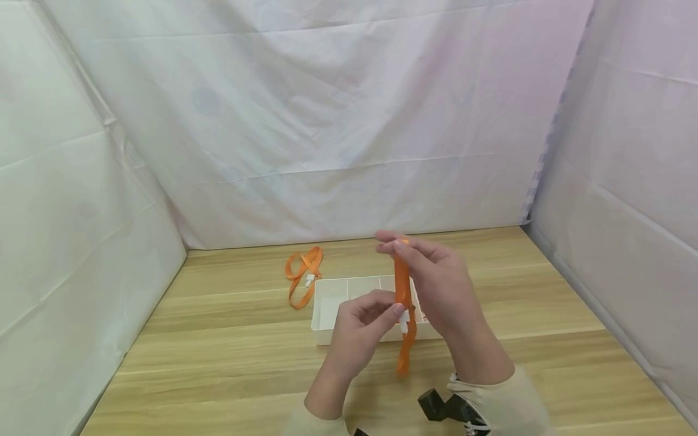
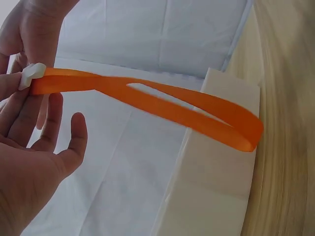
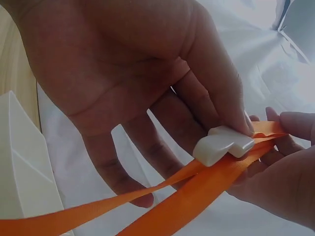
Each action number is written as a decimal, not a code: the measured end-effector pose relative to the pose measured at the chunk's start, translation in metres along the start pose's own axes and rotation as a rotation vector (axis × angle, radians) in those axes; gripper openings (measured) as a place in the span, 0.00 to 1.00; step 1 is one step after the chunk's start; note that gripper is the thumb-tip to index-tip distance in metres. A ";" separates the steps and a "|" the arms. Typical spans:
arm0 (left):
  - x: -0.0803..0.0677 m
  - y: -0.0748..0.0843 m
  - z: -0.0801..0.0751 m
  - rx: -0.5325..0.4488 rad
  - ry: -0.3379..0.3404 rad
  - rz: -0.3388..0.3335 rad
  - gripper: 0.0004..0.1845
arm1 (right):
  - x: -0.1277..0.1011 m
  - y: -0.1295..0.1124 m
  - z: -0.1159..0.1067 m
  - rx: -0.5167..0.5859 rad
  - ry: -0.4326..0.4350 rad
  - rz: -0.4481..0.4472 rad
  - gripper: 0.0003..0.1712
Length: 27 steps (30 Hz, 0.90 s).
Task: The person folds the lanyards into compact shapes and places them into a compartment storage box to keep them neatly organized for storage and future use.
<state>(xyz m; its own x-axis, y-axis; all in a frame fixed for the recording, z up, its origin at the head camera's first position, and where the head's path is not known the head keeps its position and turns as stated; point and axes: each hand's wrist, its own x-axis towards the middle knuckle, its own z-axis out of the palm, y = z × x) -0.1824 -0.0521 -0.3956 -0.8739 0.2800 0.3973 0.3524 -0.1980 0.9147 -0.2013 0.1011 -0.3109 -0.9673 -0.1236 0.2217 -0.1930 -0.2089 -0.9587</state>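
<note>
Both hands hold an orange lanyard point(image 1: 402, 281) upright in front of a white box point(image 1: 323, 336). The left hand point(image 1: 357, 330) pinches it low, at the white plastic clip point(image 1: 404, 317). Higher up, the right hand point(image 1: 444, 284) grips the folded strap between thumb and fingers. A loose end dangles below the clip. The left wrist view shows the strap point(image 2: 172, 112) hanging in a long loop beside the box. Close up in the right wrist view, the white clip point(image 3: 216, 147) lies across the orange strap, with fingers of both hands around it.
A second orange lanyard point(image 1: 313, 259) with a white clip lies looped on the wooden table point(image 1: 218, 339), left of the box. The box has dividers, and the hands cover part of it. White cloth point(image 1: 327, 121) hangs behind and along both sides.
</note>
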 end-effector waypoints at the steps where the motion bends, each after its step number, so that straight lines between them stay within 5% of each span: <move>1: 0.000 -0.001 0.000 0.002 0.004 -0.002 0.09 | 0.000 -0.001 0.000 -0.014 -0.005 0.007 0.13; 11: -0.001 -0.007 0.000 0.018 -0.001 0.021 0.07 | -0.003 -0.007 -0.003 -0.064 -0.022 0.032 0.14; 18: -0.001 -0.010 -0.004 -0.001 -0.068 0.036 0.09 | -0.001 -0.008 -0.003 -0.070 -0.038 0.013 0.15; 27: -0.001 -0.009 -0.007 -0.173 -0.102 -0.091 0.16 | 0.002 -0.009 0.002 -0.057 -0.053 0.030 0.15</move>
<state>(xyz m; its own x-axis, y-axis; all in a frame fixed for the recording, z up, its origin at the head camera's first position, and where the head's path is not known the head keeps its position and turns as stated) -0.1875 -0.0573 -0.4050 -0.8580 0.3963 0.3269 0.2032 -0.3228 0.9244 -0.2011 0.1006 -0.3017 -0.9630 -0.1801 0.2002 -0.1745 -0.1490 -0.9733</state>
